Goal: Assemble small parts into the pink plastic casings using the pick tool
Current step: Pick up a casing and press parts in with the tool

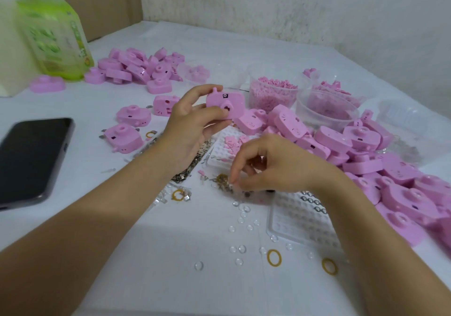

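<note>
My left hand (192, 122) grips a pink camera-shaped casing (225, 102) and holds it upright above the table, lens side toward me. My right hand (271, 166) hovers lower, its fingers curled and its fingertips pinching among a heap of small metal parts (223, 181) on the white cloth. What the fingertips hold is too small to tell. A white dimpled tray (220, 149) with pink bits lies between the hands. No pick tool is visible.
Pink casings are piled at the right (390, 169) and at the back left (141, 68). Clear tubs of pink pieces (273, 91) stand behind. A phone (31, 157) lies at left, a green-labelled jug (53, 35) beyond it. Clear lenses (241, 248), yellow rubber bands (274, 257) and a clear blister tray (300, 215) lie near me.
</note>
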